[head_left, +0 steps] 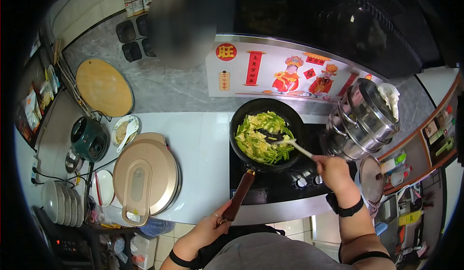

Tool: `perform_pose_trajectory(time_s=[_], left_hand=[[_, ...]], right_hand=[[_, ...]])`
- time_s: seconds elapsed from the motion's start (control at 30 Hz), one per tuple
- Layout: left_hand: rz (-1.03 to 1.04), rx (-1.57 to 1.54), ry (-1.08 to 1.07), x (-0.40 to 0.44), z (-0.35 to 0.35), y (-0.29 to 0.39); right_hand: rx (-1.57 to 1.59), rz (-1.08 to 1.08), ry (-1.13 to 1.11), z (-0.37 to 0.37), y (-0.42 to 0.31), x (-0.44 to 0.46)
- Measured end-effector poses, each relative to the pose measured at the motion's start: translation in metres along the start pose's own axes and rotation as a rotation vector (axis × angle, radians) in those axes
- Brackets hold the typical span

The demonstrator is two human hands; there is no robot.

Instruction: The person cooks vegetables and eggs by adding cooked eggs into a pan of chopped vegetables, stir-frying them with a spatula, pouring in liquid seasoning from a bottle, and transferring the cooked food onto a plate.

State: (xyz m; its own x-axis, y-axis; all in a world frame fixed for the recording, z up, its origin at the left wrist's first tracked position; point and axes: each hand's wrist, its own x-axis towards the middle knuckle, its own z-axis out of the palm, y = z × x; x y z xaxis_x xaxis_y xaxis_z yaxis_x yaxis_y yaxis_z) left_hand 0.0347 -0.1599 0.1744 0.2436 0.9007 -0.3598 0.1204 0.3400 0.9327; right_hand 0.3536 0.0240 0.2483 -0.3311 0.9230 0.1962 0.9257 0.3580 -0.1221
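Observation:
A black wok (296, 115) sits on the black stove, its brown wooden handle (240, 192) pointing down toward me. My left hand (210, 231) is closed around the end of that handle. Inside the wok lie chopped green stalks mixed with yellow pieces that look like scrambled egg (256, 147). My right hand (334, 172) grips the pale handle of a spatula (304, 150), whose head rests among the food on the wok's right side; the food partly hides it.
A stacked steel steamer pot (355, 125) stands right of the wok, with a glass lid (371, 180) below it. To the left are a beige electric griddle (145, 173), a bowl with a white spoon (124, 131), a green cooker (89, 138) and a round wooden board (104, 87). A range hood (309, 19) overhangs the stove.

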Motion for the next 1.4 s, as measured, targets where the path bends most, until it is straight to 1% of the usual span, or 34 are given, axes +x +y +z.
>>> perform_pose_trajectory(time_s=[0.03,0.1,0.17,0.23,0.3,0.37,0.47,0.5,0.57,0.6,0.67,0.7,0.77,0.83,0.9,0.93,1.0,1.03,1.1,1.17,1.2,1.23,1.3,1.37,1.4], left_hand=[[0.004,-0.022,-0.002,0.000,0.000,0.001],[0.008,-0.046,-0.006,0.001,0.001,0.003],[-0.023,0.045,0.002,-0.001,0.000,0.007],[-0.021,0.043,0.010,0.001,-0.001,0.001],[-0.022,0.038,0.012,0.001,0.000,-0.003],[0.007,0.012,0.024,0.002,0.001,-0.004],[0.029,0.030,0.031,0.001,0.001,-0.003],[0.029,0.033,0.032,0.002,0.001,-0.003],[-0.001,0.050,0.032,0.002,0.001,-0.006],[-0.001,0.053,0.032,0.002,0.000,-0.006],[-0.021,0.048,0.002,0.002,0.000,-0.006],[-0.021,0.048,0.000,0.002,0.001,-0.006],[0.021,0.078,0.035,0.002,0.001,-0.005],[0.018,0.070,0.037,0.000,0.001,0.001],[0.014,0.061,0.034,0.001,0.001,0.001],[0.022,0.047,0.029,0.001,0.000,-0.002],[0.028,0.028,0.022,0.002,0.001,-0.003],[0.024,0.065,0.024,0.001,0.000,0.000],[0.024,0.102,0.024,0.001,0.001,0.001],[0.026,0.046,0.023,0.002,0.000,-0.001],[0.026,0.042,0.028,0.002,0.000,0.000],[0.029,0.034,0.032,0.001,0.001,0.001],[0.026,0.025,0.027,0.000,0.002,0.006],[0.001,0.093,0.035,-0.001,0.002,0.012],[0.000,0.094,0.032,0.000,0.003,0.009]], right_hand=[[-0.023,-0.043,-0.039,0.014,0.006,-0.002],[-0.032,-0.013,-0.090,0.031,0.003,0.002],[0.030,-0.025,0.026,0.033,0.003,0.012],[0.096,-0.027,0.127,0.031,0.005,0.027],[0.084,0.033,0.186,0.027,0.004,0.045],[0.011,0.109,0.168,0.034,0.008,0.070],[0.029,0.248,-0.015,0.057,0.004,0.110],[0.083,0.225,-0.064,0.055,-0.008,0.115],[0.169,0.009,-0.121,0.057,-0.024,0.123],[0.172,0.010,-0.119,0.051,-0.029,0.121],[0.114,-0.254,-0.266,0.027,-0.035,0.110],[0.114,-0.252,-0.266,0.017,-0.032,0.104],[0.068,-0.513,-0.253,-0.006,-0.015,0.090],[0.036,-0.521,-0.326,-0.054,-0.011,0.078],[0.003,-0.503,-0.342,-0.092,-0.005,0.067],[0.002,-0.505,-0.344,-0.099,-0.002,0.064],[-0.030,-0.342,-0.414,-0.104,0.003,0.059],[-0.031,-0.340,-0.419,-0.090,0.006,0.060],[-0.104,-0.376,-0.237,-0.041,0.013,0.069],[-0.099,-0.296,-0.048,-0.014,0.006,0.073],[-0.053,-0.333,0.053,-0.003,0.004,0.079],[-0.052,-0.338,0.049,0.004,0.001,0.083],[-0.065,-0.266,0.149,0.010,-0.016,0.092],[-0.059,-0.311,0.180,0.030,-0.021,0.106],[-0.086,-0.359,0.148,0.041,-0.021,0.112]])
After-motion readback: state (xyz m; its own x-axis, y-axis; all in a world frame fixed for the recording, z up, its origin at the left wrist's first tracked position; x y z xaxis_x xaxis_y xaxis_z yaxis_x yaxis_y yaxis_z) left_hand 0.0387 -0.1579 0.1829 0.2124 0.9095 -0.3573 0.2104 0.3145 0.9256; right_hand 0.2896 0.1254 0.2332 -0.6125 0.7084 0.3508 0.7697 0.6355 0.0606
